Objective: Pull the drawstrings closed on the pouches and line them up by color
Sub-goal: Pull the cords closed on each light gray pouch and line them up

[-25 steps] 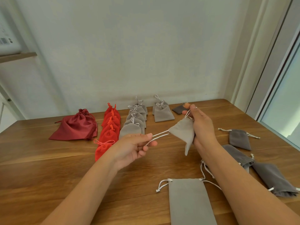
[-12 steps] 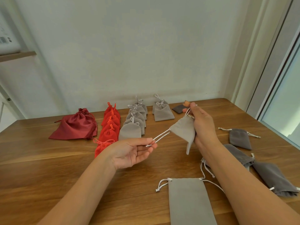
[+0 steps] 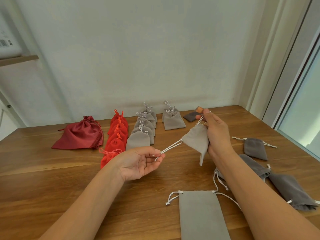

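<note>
A light grey pouch [image 3: 196, 139] hangs in the air between my hands, its mouth gathered. My left hand [image 3: 140, 162] pinches the pouch's white left drawstring [image 3: 170, 147], which runs taut to the pouch. My right hand [image 3: 216, 134] holds the pouch from behind and pinches the other drawstring near the top. Behind on the table lie lined-up closed pouches: a dark red pouch [image 3: 80, 135], a row of red pouches [image 3: 116, 138], a row of light grey pouches [image 3: 142, 130] and two more light grey pouches [image 3: 173, 117].
A long light grey pouch [image 3: 201, 215] lies flat near the front edge. Dark grey pouches [image 3: 255, 148] lie scattered at the right, partly under my right forearm. A small dark grey pouch [image 3: 190, 116] sits at the back. The wooden table [image 3: 43, 179] meets the wall behind.
My left hand has slid slightly right and its fingers have loosened around the string. The pouch and my right hand stay nearly where they were.
</note>
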The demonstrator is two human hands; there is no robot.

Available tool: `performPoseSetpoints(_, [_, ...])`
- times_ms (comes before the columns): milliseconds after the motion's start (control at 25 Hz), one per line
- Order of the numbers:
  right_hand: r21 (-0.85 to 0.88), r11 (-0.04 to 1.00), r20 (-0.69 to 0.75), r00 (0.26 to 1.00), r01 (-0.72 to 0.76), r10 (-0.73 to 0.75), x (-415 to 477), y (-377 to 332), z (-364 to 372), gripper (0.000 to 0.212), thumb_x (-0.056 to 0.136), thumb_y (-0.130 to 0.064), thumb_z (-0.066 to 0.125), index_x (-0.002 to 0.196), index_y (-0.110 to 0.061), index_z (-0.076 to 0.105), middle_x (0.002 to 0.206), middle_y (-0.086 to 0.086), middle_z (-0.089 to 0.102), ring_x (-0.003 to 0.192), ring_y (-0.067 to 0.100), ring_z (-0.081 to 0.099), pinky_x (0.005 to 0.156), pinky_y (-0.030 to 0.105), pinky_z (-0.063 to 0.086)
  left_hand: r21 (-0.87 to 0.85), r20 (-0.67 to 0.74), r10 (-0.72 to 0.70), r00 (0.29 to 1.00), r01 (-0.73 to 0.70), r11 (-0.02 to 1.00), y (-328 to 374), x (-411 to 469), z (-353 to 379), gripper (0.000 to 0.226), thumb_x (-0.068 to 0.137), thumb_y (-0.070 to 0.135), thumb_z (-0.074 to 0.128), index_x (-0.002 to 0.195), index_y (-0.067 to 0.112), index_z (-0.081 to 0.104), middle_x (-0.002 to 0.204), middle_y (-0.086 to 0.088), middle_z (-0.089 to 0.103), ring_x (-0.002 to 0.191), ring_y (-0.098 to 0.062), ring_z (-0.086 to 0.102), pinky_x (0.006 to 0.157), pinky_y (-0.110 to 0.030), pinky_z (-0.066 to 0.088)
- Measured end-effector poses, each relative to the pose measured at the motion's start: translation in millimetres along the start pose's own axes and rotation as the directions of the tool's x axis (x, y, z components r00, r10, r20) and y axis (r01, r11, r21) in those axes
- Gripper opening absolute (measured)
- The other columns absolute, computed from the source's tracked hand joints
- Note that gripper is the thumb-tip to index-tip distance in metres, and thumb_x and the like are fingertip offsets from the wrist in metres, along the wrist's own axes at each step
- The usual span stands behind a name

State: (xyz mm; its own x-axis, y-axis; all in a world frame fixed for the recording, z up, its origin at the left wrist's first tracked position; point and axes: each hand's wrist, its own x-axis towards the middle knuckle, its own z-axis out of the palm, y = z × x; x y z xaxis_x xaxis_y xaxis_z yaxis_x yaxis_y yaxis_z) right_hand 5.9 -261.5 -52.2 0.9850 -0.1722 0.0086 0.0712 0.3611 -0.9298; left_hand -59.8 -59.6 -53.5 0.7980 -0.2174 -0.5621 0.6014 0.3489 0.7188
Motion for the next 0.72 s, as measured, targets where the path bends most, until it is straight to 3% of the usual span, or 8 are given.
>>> performPoseSetpoints(160, [0.005,1.000,-0.001,1.000,0.025,-0.025,0.4,-0.9,-0.3,0.026,0.095,-0.034,0.055,0.080,-0.019,0.069,0.078,-0.007,0.070,0.062,0.009,0.054,0.064,0.031,0.047,-0.023,-0.002,0.000,1.000,0.000,1.000,0.0,0.0,-0.8,0.018,0.067,-0.004,0.064,0.085,-0.006,0.063,0.073,-0.015,0.067,0.055,-0.016,0.067,0.049,-0.023,0.057])
performPoseSetpoints(440, [0.002,0.999,-0.023,0.999,0.037,-0.037,1.7,-1.3,-1.7,0.030,0.094,-0.036,0.056,0.071,-0.023,0.070,0.079,-0.006,0.070,0.068,0.015,0.051,0.067,0.034,0.045,-0.010,-0.039,0.036,0.999,-0.036,0.999,1.6,-1.1,-1.0,0.008,0.065,-0.005,0.066,0.067,-0.008,0.073,0.079,-0.019,0.071,0.057,-0.016,0.070,0.052,-0.021,0.057])
performPoseSetpoints(600, [0.000,0.999,-0.034,0.999,0.033,-0.033,3.6,-1.2,-2.2,0.027,0.094,-0.036,0.056,0.077,-0.020,0.069,0.083,-0.004,0.071,0.073,0.017,0.053,0.071,0.036,0.047,-0.029,-0.044,0.070,0.997,-0.071,0.997,0.7,-2.9,-0.9,0.011,0.066,-0.005,0.066,0.073,-0.007,0.074,0.083,-0.019,0.072,0.064,-0.019,0.072,0.052,-0.022,0.058])
performPoseSetpoints(720, [0.011,0.999,-0.028,0.999,0.043,-0.042,6.1,0.3,-3.6,0.024,0.094,-0.036,0.056,0.081,-0.020,0.069,0.084,-0.004,0.071,0.071,0.013,0.054,0.071,0.036,0.046,0.081,-0.063,0.147,0.987,-0.142,0.987,-0.1,-1.3,0.3,0.015,0.075,-0.008,0.063,0.087,-0.003,0.072,0.082,-0.017,0.073,0.066,-0.018,0.072,0.055,-0.021,0.058])
